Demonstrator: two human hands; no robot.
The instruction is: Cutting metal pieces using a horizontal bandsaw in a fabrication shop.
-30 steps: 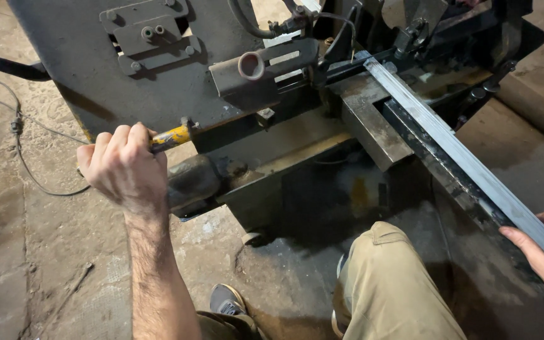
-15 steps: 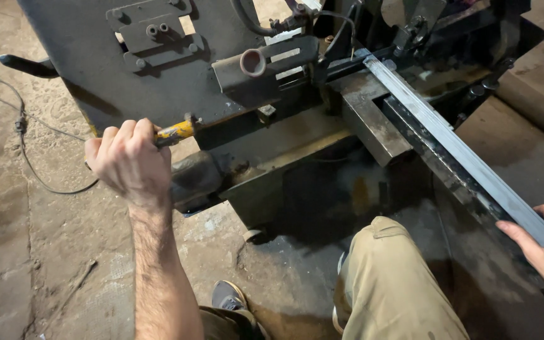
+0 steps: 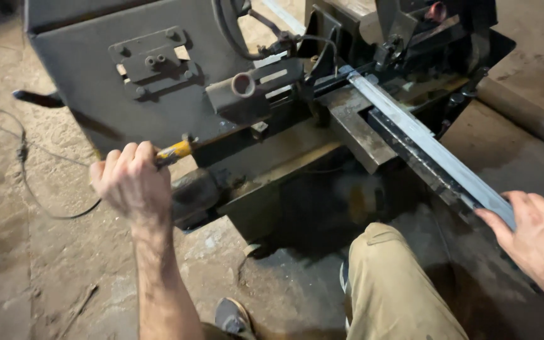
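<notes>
Long flat steel bar (image 3: 428,146): grey, lying lengthwise on the dark feed bed (image 3: 404,148) of a metal-cutting saw machine (image 3: 234,94), its far end running in under the machine's clamp and head area, its near end reaching toward the lower right of the view. Right hand (image 3: 539,242): fingers laid on and around the near end of the bar, thumb side against its edge; a loose hold, fingers not fully wrapped. Left hand (image 3: 135,182): closed in a full fist around a yellow-tipped lever handle (image 3: 174,152) that juts from the machine's front left; only the yellow end shows past the knuckles. Machine body: dark grey sheet-steel housing with a bolted plate (image 3: 155,62) on its face, a short round tube stub (image 3: 242,85) facing the camera, black cables (image 3: 234,31) looping above. A heavy angled steel block (image 3: 354,129) sits just beside the bar on its left, between bar and lever. Below, between the two arms: the person's knee in khaki trousers (image 3: 398,286) and a dark shoe (image 3: 233,317). Floor (image 3: 20,220): dusty concrete, with a thin black cord (image 3: 23,160) trailing at left and a black handle-like bar (image 3: 38,98) protruding behind the housing. A thick round pipe (image 3: 527,116) lies at far right, well apart from the bar.
</notes>
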